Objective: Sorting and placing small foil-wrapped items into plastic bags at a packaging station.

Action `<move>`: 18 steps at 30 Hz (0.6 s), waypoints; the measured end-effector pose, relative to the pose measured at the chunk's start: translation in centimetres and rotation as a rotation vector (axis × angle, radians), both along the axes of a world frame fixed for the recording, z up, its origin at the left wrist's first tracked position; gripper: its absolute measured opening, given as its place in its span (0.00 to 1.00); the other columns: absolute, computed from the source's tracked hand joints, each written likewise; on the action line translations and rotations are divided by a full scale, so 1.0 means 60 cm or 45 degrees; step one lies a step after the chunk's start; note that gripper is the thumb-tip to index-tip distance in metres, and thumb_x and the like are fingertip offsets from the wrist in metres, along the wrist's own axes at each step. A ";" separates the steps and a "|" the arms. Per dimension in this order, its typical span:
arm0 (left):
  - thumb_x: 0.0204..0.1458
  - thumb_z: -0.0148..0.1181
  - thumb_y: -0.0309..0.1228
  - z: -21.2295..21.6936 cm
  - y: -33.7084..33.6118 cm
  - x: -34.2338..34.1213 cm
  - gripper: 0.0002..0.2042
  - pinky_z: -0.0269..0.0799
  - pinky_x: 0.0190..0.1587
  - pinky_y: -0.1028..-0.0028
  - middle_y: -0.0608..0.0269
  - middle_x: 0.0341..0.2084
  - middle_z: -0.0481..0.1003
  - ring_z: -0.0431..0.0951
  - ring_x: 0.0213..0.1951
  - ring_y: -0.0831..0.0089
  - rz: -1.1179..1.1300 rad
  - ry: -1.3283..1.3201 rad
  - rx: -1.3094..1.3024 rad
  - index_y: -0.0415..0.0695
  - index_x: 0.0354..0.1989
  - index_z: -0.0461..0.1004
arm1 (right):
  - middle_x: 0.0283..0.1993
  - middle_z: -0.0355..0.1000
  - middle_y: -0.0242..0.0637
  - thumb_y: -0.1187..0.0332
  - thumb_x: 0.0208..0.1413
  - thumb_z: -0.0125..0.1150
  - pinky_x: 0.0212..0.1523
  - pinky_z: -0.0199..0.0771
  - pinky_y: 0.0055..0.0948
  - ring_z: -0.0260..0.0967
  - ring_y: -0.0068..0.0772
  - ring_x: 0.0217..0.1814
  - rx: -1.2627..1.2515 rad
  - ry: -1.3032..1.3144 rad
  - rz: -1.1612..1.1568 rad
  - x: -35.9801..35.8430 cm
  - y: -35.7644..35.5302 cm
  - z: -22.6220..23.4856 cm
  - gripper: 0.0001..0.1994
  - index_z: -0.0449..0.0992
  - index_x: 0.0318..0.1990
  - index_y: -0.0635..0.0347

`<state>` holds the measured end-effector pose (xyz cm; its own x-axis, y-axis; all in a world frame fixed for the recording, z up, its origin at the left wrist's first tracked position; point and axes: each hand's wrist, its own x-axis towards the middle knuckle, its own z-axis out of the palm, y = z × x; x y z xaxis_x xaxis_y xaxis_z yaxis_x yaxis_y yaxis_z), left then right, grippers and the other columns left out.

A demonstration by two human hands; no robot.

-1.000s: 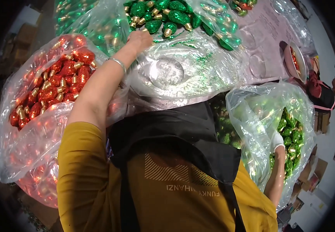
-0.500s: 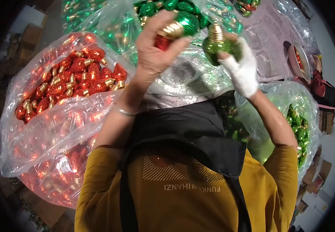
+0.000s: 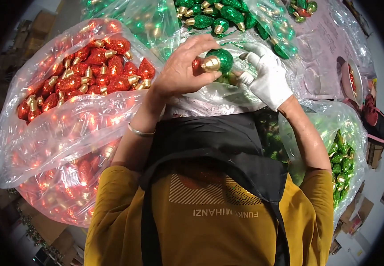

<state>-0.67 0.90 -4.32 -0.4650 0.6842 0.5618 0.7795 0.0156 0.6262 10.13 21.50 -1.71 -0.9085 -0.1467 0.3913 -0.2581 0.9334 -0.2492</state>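
Observation:
My left hand (image 3: pixel 185 68) is closed around a glittery green bulb-shaped ornament (image 3: pixel 222 60) with a gold screw-style cap and a red ornament (image 3: pixel 197 65), partly covered by the fingers. To its right, my right hand (image 3: pixel 266 77) wears a white glove with bare fingertips; its thumb and fingers are apart, with nothing clearly between them. A light green ornament (image 3: pixel 227 79) shows just under the green one; what supports it is hidden. Thin green cord (image 3: pixel 233 43) runs between the hands near the fingertips.
A clear bag of red ornaments (image 3: pixel 90 77) bulges at left. Dark green ornaments (image 3: pixel 232 15) lie in plastic at the far side. Light green ones (image 3: pixel 342 164) fill a bag at right. Another person (image 3: pixel 374 113) sits at the far right, near a bowl (image 3: pixel 348 82).
My right hand has let go of the light green ornament, and its fingers have spread. My left hand has lowered slightly, still holding the green and red ornaments. The view has shifted a little.

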 end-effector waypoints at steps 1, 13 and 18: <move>0.42 0.68 0.29 0.002 -0.003 0.005 0.22 0.70 0.50 0.70 0.54 0.45 0.73 0.76 0.44 0.63 0.064 -0.007 -0.049 0.42 0.48 0.71 | 0.41 0.69 0.40 0.60 0.47 0.64 0.47 0.67 0.39 0.66 0.44 0.47 -0.095 -0.039 0.000 0.001 0.002 -0.001 0.14 0.75 0.38 0.58; 0.49 0.61 0.28 -0.003 -0.025 0.028 0.09 0.63 0.57 0.64 0.51 0.50 0.71 0.69 0.55 0.58 0.235 0.078 -0.270 0.39 0.37 0.77 | 0.37 0.72 0.39 0.67 0.49 0.64 0.40 0.71 0.33 0.71 0.41 0.40 -0.249 -0.202 -0.122 0.009 0.020 0.011 0.09 0.75 0.35 0.61; 0.49 0.59 0.28 -0.017 -0.030 0.039 0.07 0.58 0.60 0.61 0.49 0.51 0.70 0.61 0.61 0.53 0.173 0.238 -0.472 0.38 0.33 0.77 | 0.30 0.71 0.49 0.66 0.52 0.57 0.34 0.70 0.40 0.70 0.49 0.31 -0.413 -0.430 0.013 -0.026 -0.009 0.038 0.10 0.75 0.36 0.62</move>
<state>1.65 -0.91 -5.33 -0.4787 0.7951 0.3724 0.8541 0.3233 0.4075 8.56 20.95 0.58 -0.9920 -0.0753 0.1012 -0.1213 0.7911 -0.5995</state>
